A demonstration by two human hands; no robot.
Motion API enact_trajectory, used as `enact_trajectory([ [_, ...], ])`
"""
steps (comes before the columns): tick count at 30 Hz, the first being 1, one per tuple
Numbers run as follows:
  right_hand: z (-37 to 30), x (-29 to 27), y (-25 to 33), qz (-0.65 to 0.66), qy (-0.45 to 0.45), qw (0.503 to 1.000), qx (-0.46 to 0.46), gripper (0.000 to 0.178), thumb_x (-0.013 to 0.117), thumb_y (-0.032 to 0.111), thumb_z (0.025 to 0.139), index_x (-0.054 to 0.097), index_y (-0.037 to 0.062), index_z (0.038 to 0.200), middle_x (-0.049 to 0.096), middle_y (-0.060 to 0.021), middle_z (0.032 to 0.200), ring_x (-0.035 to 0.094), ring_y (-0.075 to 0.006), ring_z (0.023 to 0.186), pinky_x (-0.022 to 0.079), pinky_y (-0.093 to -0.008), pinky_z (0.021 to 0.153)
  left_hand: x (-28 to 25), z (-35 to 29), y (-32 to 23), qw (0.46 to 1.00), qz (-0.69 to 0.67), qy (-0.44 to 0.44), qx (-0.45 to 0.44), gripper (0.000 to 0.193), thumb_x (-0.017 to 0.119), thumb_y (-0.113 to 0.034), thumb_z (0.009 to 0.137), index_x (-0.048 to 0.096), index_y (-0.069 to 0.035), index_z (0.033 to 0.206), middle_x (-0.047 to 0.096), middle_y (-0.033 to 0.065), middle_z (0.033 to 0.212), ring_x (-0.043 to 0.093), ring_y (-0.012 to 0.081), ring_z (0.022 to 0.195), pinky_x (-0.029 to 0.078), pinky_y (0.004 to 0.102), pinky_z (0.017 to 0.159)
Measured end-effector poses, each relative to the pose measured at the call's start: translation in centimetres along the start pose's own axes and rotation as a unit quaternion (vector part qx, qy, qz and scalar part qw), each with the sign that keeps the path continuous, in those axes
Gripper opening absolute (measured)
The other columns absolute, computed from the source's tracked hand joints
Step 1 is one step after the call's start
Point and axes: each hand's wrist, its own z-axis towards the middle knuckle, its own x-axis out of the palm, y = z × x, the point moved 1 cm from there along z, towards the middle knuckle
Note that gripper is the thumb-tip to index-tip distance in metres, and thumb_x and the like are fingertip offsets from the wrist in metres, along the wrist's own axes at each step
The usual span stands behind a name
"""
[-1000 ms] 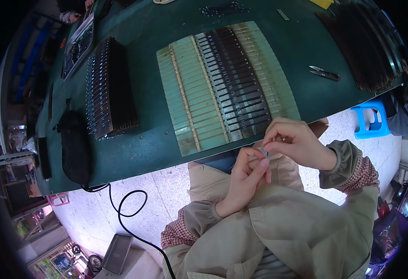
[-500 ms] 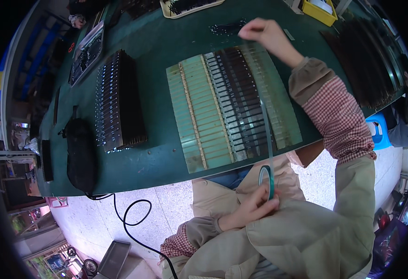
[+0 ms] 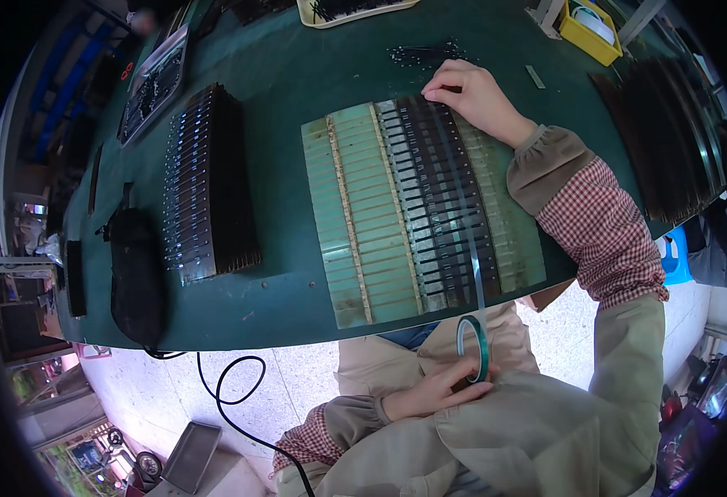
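Observation:
My left hand, low in front of the table edge, grips a roll of green tape. From the roll a clear strip of tape runs up over a dark panel lined with small pale marks. This panel lies on a light green ribbed board, beside a column of short, dark, evenly spaced pieces. At the far edge of the panel, my right hand has its thumb and fingers pinched together at the far end of the tape strip.
A stack of dark strips with shiny ends stands to the left, near a black pouch. Loose black pin-like pieces lie beyond the board. Trays, a yellow bin and more dark strips surround it.
My right hand has come down from above the far edge onto the panel. The tape strip now lies along the panel, and the left hand with the roll sits slightly lower.

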Motion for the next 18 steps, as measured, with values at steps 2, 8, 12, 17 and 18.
enact_trajectory([
  [2,0.0,0.0,0.3,-0.013,-0.002,1.000,-0.014,0.012,0.063,0.013,0.081,0.065,0.0015,0.084,0.057,-0.0059,0.081,0.056,-0.0205,0.079,0.045,-0.0299,0.072,-0.1,0.0,0.0,1.000,0.021,-0.003,0.019,0.028,0.059,-0.014,0.089,0.054,-0.002,0.114,0.059,0.0065,0.099,0.058,0.0125,0.089,0.047,0.0244,0.075],
  [8,0.5,-0.5,0.5,-0.044,0.019,0.997,0.052,0.010,0.062,0.009,0.077,0.064,0.0033,0.086,0.057,-0.0050,0.084,0.054,-0.0227,0.084,0.045,-0.0313,0.075,-0.1,0.3,0.3,0.999,0.037,0.008,0.019,0.028,0.059,-0.016,0.089,0.055,-0.002,0.113,0.058,0.0078,0.099,0.058,0.0159,0.090,0.047,0.0260,0.077],
  [12,-0.4,-1.2,1.0,-0.046,0.037,0.998,-0.017,0.014,0.061,0.003,0.075,0.063,0.0024,0.089,0.057,-0.0055,0.091,0.053,-0.0239,0.090,0.045,-0.0317,0.080,0.2,0.4,0.3,0.999,0.042,0.000,0.031,0.028,0.059,-0.017,0.089,0.055,-0.002,0.112,0.058,0.0088,0.099,0.057,0.0168,0.090,0.046,0.0265,0.079],
  [17,-2.6,-1.1,3.8,-0.268,0.061,0.945,-0.179,0.026,0.058,-0.004,0.069,0.064,0.0010,0.094,0.058,-0.0080,0.098,0.052,-0.0249,0.096,0.043,-0.0314,0.085,0.0,1.1,0.2,0.998,0.041,-0.003,0.045,0.026,0.060,-0.016,0.088,0.056,-0.001,0.110,0.057,0.0092,0.092,0.056,0.0175,0.083,0.045,0.0276,0.073],
  [18,-2.5,-1.2,3.6,-0.267,0.062,0.945,-0.179,0.026,0.058,-0.004,0.069,0.064,0.0010,0.094,0.058,-0.0080,0.098,0.052,-0.0249,0.096,0.043,-0.0314,0.085,0.2,1.3,0.1,0.996,0.044,-0.018,0.070,0.026,0.061,-0.016,0.087,0.056,-0.001,0.108,0.056,0.0092,0.085,0.055,0.0183,0.076,0.045,0.0288,0.069],
])
